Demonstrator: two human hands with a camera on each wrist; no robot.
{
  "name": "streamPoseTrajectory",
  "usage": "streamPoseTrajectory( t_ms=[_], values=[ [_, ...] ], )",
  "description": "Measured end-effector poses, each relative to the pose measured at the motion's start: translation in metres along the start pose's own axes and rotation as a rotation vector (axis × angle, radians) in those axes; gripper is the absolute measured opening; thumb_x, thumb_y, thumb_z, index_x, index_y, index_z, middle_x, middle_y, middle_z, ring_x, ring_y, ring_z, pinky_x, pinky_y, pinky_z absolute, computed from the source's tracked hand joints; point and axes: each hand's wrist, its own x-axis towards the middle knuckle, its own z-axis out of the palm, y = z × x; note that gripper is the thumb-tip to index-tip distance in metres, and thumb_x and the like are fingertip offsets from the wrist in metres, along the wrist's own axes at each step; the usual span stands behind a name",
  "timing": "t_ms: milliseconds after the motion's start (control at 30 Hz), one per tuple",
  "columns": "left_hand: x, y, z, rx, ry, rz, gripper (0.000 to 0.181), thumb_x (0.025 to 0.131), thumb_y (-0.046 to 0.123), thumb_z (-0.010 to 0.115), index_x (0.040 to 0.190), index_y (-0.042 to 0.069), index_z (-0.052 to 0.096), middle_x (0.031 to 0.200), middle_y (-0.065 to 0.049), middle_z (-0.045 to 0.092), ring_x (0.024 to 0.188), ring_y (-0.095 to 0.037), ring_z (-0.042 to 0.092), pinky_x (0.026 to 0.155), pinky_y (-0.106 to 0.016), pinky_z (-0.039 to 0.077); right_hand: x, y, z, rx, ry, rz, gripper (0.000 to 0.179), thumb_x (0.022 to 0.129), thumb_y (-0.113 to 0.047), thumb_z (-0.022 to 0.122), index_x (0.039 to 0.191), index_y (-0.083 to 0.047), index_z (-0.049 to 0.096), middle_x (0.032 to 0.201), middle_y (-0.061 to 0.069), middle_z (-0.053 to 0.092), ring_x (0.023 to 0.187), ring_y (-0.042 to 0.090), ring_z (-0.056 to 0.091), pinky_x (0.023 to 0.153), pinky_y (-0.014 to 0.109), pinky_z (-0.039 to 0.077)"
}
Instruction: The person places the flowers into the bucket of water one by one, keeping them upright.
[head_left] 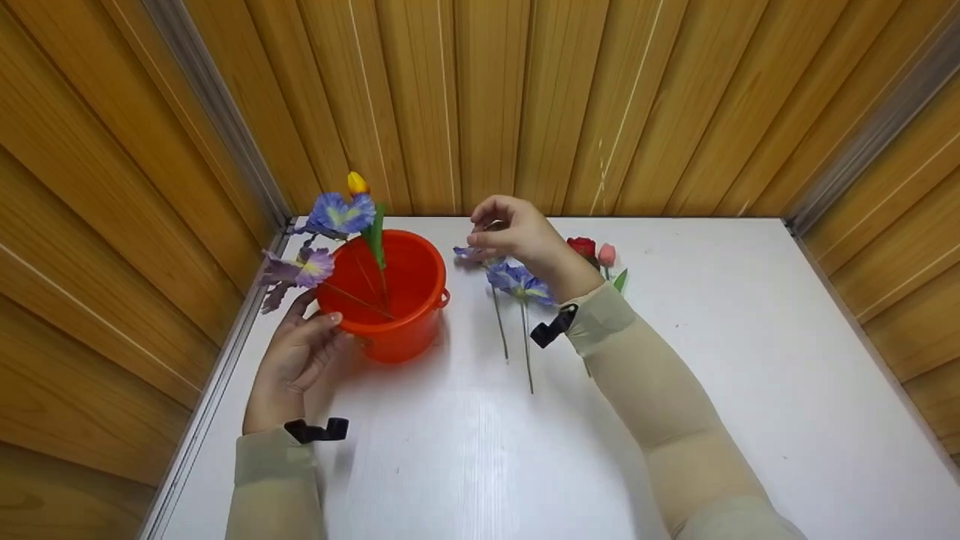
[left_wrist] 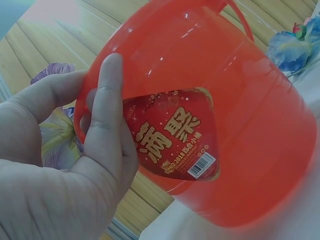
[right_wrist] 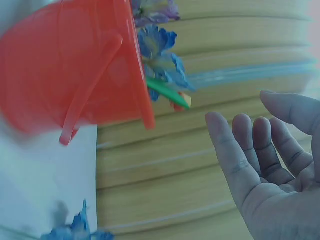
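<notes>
In the head view, the right hand [head_left: 517, 229] hung above the table [head_left: 450, 465], nearer than the left to two loose blue flowers [head_left: 517, 280]. Their heads lay below its fingers, and their long stems [head_left: 528, 352] ran toward the person. A red rose [head_left: 581, 246] and a pink tulip [head_left: 607, 253] lay to the right, partly behind that arm. The red bucket [head_left: 405, 341] stood left of the loose flowers, with other flowers leaning in it.

In the left wrist view, the left hand [left_wrist: 95, 150] pinched the bucket's rim beside a label [left_wrist: 175, 135].

In the right wrist view, thumb and fingers stood well apart, holding nothing; a loose blue bloom showed low down, clear of them.
</notes>
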Motion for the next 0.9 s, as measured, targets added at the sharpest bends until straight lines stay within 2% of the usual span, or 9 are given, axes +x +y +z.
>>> streamPoseTrajectory(
  t_ms=[233, 367, 567, 900],
  values=[
    [-0.001, 0.002, -0.001, 0.004, 0.000, 0.000, 0.071, 0.111, -0.004, 0.062, 0.170, 0.021, 0.030, 0.150, -0.009, 0.063, 0.092, -0.014, 0.083, 0.090, -0.028, 0.072, -0.023, 0.026, -0.035, 0.064, 0.068, 0.027, 0.024, 0.100, 0.011, 0.075, 0.115, -0.006, 0.067, 0.109, 0.007, 0.066, 0.096, 0.018, 0.072, 0.094, 0.045, 0.074],
    [-0.001, 0.001, 0.000, 0.001, 0.000, 0.006, 0.069, 0.111, -0.004, 0.061, 0.167, 0.022, 0.032, 0.147, -0.009, 0.065, 0.090, -0.014, 0.082, 0.087, -0.028, 0.072, -0.035, 0.041, -0.052, 0.060, 0.097, 0.035, 0.024, 0.100, 0.011, 0.075, 0.114, -0.007, 0.067, 0.105, 0.003, 0.068, 0.096, 0.016, 0.072, 0.091, 0.041, 0.074],
    [0.000, 0.001, 0.000, 0.013, -0.002, 0.004, 0.072, 0.110, -0.005, 0.061, 0.170, 0.021, 0.030, 0.150, -0.010, 0.062, 0.090, -0.014, 0.082, 0.087, -0.027, 0.072, -0.057, 0.065, -0.084, 0.048, 0.140, 0.035, 0.023, 0.101, 0.012, 0.072, 0.116, -0.005, 0.065, 0.105, 0.003, 0.069, 0.095, 0.017, 0.076, 0.093, 0.046, 0.074],
    [-0.001, 0.000, 0.000, 0.005, -0.012, 0.019, 0.069, 0.110, -0.005, 0.061, 0.167, 0.021, 0.033, 0.147, -0.008, 0.064, 0.090, -0.012, 0.082, 0.085, -0.025, 0.071, -0.096, 0.093, -0.130, -0.007, 0.229, 0.119, 0.026, 0.103, 0.009, 0.071, 0.125, 0.007, 0.057, 0.109, 0.005, 0.068, 0.098, 0.016, 0.078, 0.091, 0.040, 0.074]
  ],
)
